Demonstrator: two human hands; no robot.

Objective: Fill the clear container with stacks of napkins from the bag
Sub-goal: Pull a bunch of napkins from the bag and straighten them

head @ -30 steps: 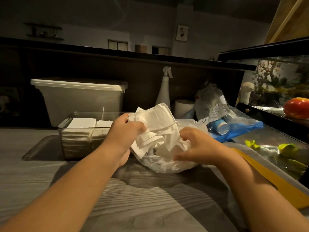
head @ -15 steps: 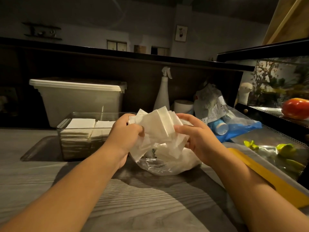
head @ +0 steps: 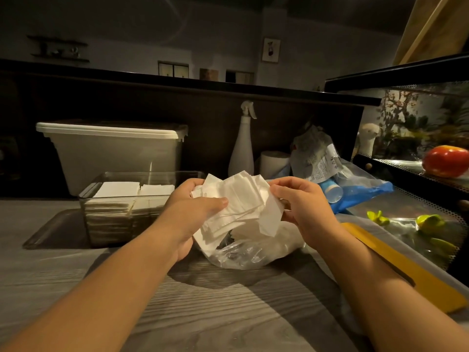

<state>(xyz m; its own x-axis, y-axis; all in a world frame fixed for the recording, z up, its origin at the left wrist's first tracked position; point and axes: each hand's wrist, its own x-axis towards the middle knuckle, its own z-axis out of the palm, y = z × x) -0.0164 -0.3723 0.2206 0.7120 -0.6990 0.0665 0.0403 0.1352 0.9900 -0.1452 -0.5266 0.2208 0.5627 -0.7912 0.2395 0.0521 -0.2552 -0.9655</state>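
A loose, uneven bunch of white napkins (head: 239, 201) is held in the air between both hands, just above a clear plastic bag (head: 256, 252) lying on the grey wooden counter. My left hand (head: 195, 212) grips the bunch's left side, thumb on top. My right hand (head: 302, 207) pinches its right edge. More napkins show inside the bag. To the left stands the clear container (head: 106, 224), with two neat stacks of napkins (head: 132, 189) inside it, reaching near its rim.
A lidded white tub (head: 114, 151) stands behind the container. A white spray bottle (head: 242, 148), a paper roll (head: 274, 161) and a blue bag (head: 360, 194) crowd the back. A glass display case (head: 418, 153) and a yellow strip (head: 396, 262) line the right.
My right hand came up out of the bag and took the right edge of the napkin bunch. The bunch now sits between both hands and is spread flatter.
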